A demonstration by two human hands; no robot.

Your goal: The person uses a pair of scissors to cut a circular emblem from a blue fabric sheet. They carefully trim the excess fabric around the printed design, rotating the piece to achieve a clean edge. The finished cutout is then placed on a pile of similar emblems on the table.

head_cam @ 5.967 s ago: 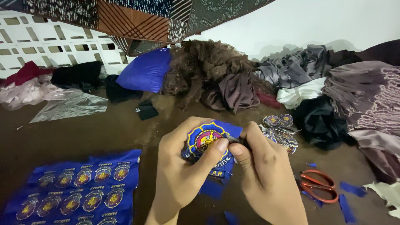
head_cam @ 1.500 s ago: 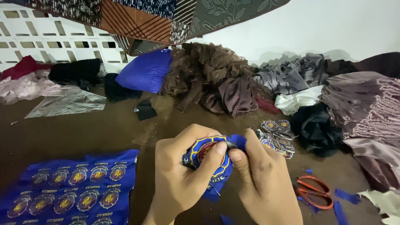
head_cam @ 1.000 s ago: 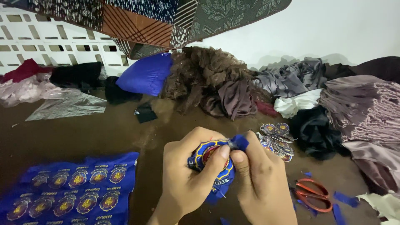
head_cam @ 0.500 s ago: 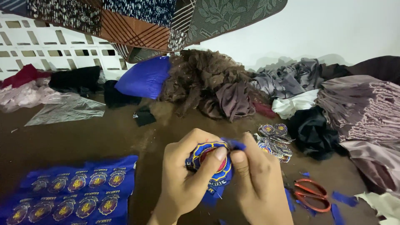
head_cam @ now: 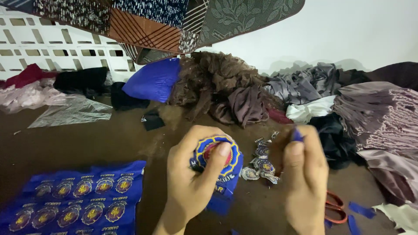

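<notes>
**Hands part, a blue strip comes away from the badge**

Our left hand (head_cam: 191, 182) holds the round embroidered badge (head_cam: 216, 157) above the brown worktop (head_cam: 100, 139), fingers curled behind it and the thumb pressed flat across its red and yellow centre. Half a second ago both hands were closed together on this patch; now our right hand (head_cam: 305, 174) has drawn off to the right, well apart from the left, and its fingers are pinched on a small blue scrap (head_cam: 297, 135) at their tips. We judge that a strip of the blue surround has just been peeled or torn free — the badge keeps some blue cloth hanging below it, so the trimming looks unfinished.

Between the hands, on the worktop, lies a small heap of finished badges (head_cam: 261, 163). The red-handled scissors (head_cam: 335, 208) rest just beside the right wrist, untouched. At lower left lies the blue sheet of uncut badges (head_cam: 82, 196) — heaped fabrics (head_cam: 244, 95) line the far edge.
</notes>
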